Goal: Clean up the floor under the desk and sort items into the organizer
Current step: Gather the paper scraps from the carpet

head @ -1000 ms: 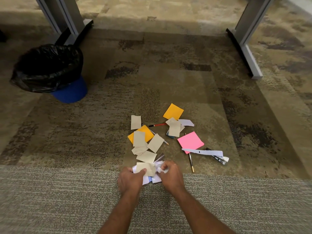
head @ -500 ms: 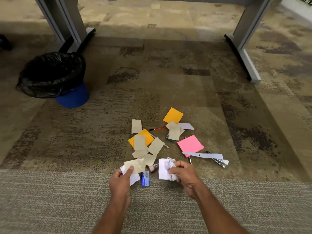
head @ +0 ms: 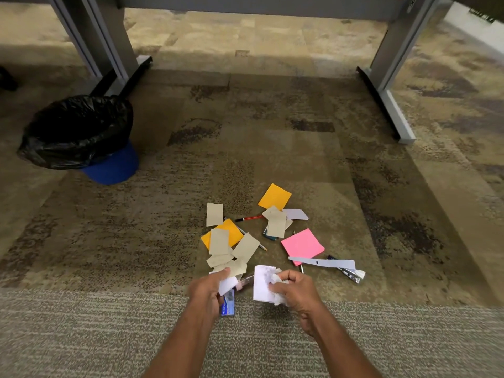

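A litter of paper lies on the carpet under the desk: beige slips (head: pixel 246 248), two orange sticky notes (head: pixel 275 196), a pink sticky note (head: pixel 302 243), a white strip (head: pixel 323 262) and a red pencil (head: pixel 249 218). My left hand (head: pixel 206 291) pinches a beige slip and a white scrap at the near edge of the pile. My right hand (head: pixel 296 291) grips crumpled white paper (head: pixel 263 282). A small blue card (head: pixel 227 306) lies on the carpet just below my left hand. No organizer is in view.
A blue bin with a black liner (head: pixel 79 132) stands at the far left. Grey desk legs rise at the back left (head: pixel 109 45) and back right (head: pixel 390 66), each with a long foot on the floor. A pen or two lie by the white strip.
My hands have drawn apart and lifted slightly, each with paper taken from the near end of the pile. The blue card came into view beneath them.
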`<state>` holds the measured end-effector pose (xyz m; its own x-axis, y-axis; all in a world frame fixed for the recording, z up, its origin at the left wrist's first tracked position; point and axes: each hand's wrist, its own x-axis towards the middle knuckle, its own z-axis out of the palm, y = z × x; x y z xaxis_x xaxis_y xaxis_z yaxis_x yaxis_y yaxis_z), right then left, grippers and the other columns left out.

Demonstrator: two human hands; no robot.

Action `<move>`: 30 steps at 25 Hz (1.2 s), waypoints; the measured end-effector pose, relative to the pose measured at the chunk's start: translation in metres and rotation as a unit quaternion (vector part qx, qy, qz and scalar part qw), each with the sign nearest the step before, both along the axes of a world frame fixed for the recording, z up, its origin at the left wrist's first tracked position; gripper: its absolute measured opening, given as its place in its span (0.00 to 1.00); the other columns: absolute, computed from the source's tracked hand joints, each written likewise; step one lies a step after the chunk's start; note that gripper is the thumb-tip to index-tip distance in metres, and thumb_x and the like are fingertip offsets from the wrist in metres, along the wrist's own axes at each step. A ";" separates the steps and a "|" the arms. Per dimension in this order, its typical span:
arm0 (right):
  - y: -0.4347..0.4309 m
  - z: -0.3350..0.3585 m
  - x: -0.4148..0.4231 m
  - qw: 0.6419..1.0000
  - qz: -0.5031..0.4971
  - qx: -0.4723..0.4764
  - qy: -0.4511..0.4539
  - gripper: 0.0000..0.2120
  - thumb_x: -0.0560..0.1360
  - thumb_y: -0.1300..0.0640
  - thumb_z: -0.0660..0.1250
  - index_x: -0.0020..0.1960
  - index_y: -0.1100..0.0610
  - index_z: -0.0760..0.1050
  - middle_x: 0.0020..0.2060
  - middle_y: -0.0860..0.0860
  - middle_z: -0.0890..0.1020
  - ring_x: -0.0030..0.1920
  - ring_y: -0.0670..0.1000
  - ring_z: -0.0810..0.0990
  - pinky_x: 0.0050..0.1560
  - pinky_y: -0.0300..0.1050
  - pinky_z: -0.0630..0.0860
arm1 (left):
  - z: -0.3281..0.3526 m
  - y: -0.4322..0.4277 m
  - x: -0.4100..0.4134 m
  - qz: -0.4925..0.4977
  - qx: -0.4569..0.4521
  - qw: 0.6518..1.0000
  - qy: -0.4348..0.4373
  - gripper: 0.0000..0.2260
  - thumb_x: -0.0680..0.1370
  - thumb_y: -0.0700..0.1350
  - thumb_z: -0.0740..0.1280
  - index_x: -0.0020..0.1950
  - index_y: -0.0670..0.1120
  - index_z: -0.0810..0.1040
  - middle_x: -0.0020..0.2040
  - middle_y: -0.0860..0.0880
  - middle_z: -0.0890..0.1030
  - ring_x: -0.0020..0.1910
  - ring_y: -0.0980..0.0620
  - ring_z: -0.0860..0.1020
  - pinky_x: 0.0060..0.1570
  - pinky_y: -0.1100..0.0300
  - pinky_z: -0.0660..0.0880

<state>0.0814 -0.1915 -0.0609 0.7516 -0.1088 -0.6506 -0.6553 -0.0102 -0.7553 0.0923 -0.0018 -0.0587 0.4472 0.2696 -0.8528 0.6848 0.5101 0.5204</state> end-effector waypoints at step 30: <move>-0.006 0.008 0.007 0.990 -0.131 0.013 -0.040 0.05 0.71 0.61 0.75 0.45 0.62 0.84 0.42 0.57 0.86 0.38 0.50 0.80 0.30 0.39 0.73 | 0.010 -0.079 -0.079 -0.044 0.200 0.973 -0.102 0.07 0.73 0.47 0.69 0.50 0.50 0.83 0.44 0.49 0.86 0.44 0.47 0.84 0.46 0.49 0.81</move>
